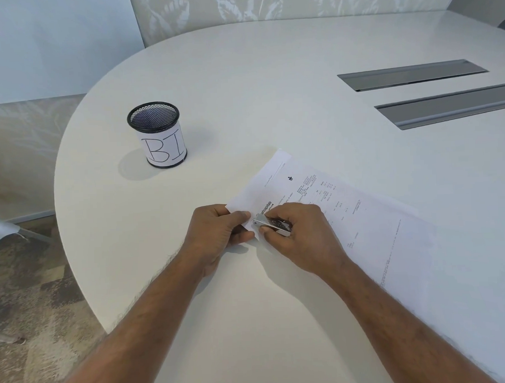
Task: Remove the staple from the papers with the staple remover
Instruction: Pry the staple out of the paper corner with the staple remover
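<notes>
My left hand (218,232) pinches the corner of the papers (362,215) on the table (241,90). My right hand (302,238) squeezes the staple remover (273,223) there. I can't see the staple. A hard pull could rip the corner.

Counts:
- 1 table (270,89), white, rounded end
- 2 hands: left hand (215,232), right hand (302,235)
- 1 staple remover (271,223), metal, in the right hand
- 1 set of papers (362,215); sheet count can't be told, only the top printed sheet shows
- 1 mesh cup (159,134), black, with 1 white label (164,150) wrapped round it
- 2 grey slot covers in the table: far slot cover (412,74), near slot cover (450,106)
- staple: too small to make out, no count
</notes>
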A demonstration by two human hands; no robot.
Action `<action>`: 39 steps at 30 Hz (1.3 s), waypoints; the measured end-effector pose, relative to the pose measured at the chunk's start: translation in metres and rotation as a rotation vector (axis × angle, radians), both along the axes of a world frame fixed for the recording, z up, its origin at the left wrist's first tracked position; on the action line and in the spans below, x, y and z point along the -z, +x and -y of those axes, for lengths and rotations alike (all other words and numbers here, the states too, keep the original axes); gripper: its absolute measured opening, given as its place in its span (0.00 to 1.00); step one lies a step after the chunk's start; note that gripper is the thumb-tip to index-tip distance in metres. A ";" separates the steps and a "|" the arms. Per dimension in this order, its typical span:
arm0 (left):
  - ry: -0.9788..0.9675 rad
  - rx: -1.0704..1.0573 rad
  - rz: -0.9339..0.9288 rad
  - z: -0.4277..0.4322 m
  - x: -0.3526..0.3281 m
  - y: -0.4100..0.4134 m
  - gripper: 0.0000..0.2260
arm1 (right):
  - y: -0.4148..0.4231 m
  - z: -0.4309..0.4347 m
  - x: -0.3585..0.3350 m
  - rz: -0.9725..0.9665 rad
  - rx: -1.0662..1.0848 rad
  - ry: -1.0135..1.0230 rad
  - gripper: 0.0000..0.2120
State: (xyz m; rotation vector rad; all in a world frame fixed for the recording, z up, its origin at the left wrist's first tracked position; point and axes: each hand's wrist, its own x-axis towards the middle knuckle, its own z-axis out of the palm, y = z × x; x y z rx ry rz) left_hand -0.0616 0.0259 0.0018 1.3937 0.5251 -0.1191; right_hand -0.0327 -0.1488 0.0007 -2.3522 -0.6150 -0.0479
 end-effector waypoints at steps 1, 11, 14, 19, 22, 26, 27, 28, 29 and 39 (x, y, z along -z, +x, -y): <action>0.000 0.000 -0.002 0.000 0.000 0.000 0.06 | 0.000 0.000 -0.001 -0.006 0.003 -0.008 0.09; -0.003 0.016 -0.008 -0.002 0.001 0.002 0.05 | -0.003 -0.009 0.004 0.058 0.040 -0.104 0.07; -0.013 0.033 -0.023 -0.004 0.001 0.002 0.08 | -0.007 -0.009 0.009 0.048 0.037 -0.051 0.08; -0.037 0.075 -0.051 -0.008 0.003 0.005 0.11 | -0.008 -0.009 0.011 0.041 0.027 -0.008 0.09; -0.088 0.101 -0.055 -0.010 0.003 0.007 0.11 | -0.009 -0.008 0.011 0.050 0.017 -0.001 0.08; -0.163 0.122 -0.060 -0.012 0.002 0.008 0.08 | -0.008 -0.008 0.011 0.036 0.016 0.036 0.08; -0.179 0.121 -0.059 -0.012 0.001 0.008 0.08 | -0.008 -0.009 0.011 0.035 0.016 0.040 0.08; -0.182 0.122 -0.059 -0.012 0.001 0.008 0.07 | -0.009 -0.009 0.011 0.036 0.017 0.042 0.09; -0.177 0.120 -0.059 -0.012 0.002 0.008 0.07 | -0.009 -0.010 0.010 0.041 0.015 0.041 0.09; -0.093 0.106 -0.053 -0.009 0.005 0.007 0.09 | -0.001 -0.008 0.005 0.081 -0.017 -0.085 0.09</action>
